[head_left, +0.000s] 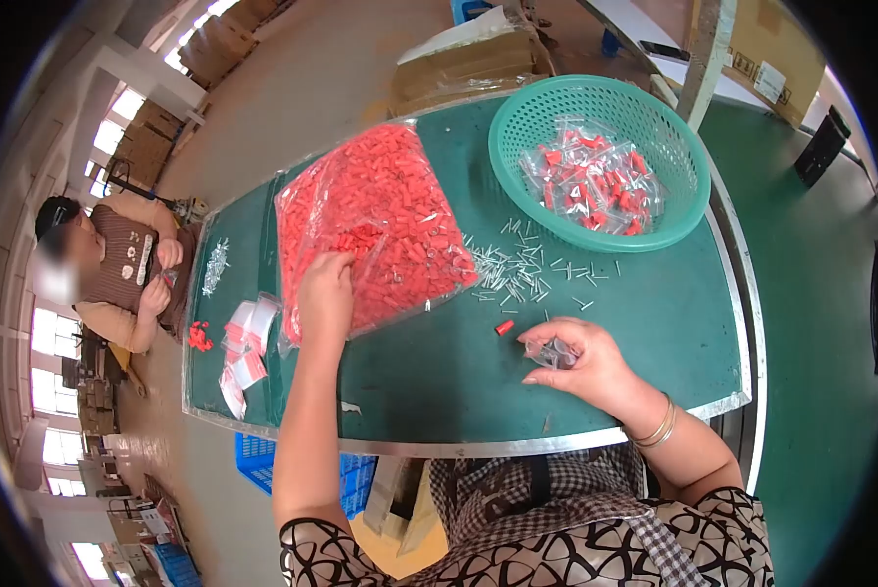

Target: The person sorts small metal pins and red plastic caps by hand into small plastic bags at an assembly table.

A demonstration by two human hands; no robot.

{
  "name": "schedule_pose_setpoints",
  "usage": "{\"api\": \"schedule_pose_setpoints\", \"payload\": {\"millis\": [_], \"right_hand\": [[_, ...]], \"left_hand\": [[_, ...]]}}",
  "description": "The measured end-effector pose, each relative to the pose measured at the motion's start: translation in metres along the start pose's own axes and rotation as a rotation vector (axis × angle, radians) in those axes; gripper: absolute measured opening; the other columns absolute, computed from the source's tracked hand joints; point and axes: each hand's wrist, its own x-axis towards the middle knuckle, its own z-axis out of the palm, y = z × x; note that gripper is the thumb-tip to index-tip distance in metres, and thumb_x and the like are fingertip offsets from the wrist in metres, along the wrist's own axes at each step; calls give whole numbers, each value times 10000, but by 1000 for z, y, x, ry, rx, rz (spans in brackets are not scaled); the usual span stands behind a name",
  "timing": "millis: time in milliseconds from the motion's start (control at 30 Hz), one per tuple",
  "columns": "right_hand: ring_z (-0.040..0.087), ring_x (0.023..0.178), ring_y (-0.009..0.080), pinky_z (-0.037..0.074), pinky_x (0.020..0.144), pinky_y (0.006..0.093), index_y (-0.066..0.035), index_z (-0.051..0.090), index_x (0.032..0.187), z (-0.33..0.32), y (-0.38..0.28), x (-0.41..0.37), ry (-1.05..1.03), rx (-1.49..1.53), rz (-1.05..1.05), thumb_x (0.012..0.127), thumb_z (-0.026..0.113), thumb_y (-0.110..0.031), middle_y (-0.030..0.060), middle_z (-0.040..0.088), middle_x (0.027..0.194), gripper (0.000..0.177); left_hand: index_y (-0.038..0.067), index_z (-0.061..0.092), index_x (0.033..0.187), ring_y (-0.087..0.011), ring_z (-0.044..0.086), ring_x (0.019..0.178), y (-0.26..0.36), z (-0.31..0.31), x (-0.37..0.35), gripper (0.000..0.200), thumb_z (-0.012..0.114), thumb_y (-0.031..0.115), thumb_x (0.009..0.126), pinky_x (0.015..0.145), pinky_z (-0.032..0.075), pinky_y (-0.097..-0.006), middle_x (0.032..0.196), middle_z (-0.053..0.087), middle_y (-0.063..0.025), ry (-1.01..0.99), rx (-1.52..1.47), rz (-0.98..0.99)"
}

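Note:
My left hand (327, 286) rests at the opening of a large clear bag (390, 215) full of small red plastic pieces; its fingertips are bent among the pieces, and what they hold, if anything, is hidden. In my right hand (586, 364) is a small clear plastic bag (552, 353), held between thumb and fingers. One loose red piece (504, 327) lies just left of that hand. Metal screws (512, 269) are scattered on the green tabletop (429, 391), right of the large bag.
A green basket (695, 201) at the back right holds filled small bags. At the left lie flat bags (248, 338), red pieces (200, 336) and more screws (216, 266). A co-worker (126, 259) sits beyond the left edge. Blue crates (356, 479) stand below the near edge.

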Motion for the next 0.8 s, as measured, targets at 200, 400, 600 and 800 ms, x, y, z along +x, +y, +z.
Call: {"api": "schedule_pose_setpoints", "payload": {"millis": [200,400,600,800], "right_hand": [[569,723,122,463,628,264,-94,653,1039,-1,5,1,22,22,8,675,833,-175,12,657,894,414],[577,731,132,471,629,269,-107,649,1036,-1,0,1,7,7,-1,681,826,-175,6,651,881,402],[607,778,143,484,673,278,-85,648,1036,-9,-13,1,-1,-76,4,672,828,-132,22,640,883,408],[610,784,171,486,672,292,-99,639,1058,-5,-7,2,-11,-42,-3,690,820,-187,35,642,890,420]], "left_hand": [[37,650,1032,-349,588,972,-1,25,39,281,589,7,759,832,479,-435,1053,613,-183,-92,116,208],[17,657,932,-366,614,852,-21,47,50,199,537,14,772,753,493,-453,876,638,-192,-128,251,267],[24,653,888,-332,621,737,12,25,29,110,623,43,784,678,502,-410,810,642,-156,176,9,245],[34,662,928,-185,631,743,138,-37,-52,204,732,34,736,636,492,-290,838,658,-94,-214,-577,197]]}}
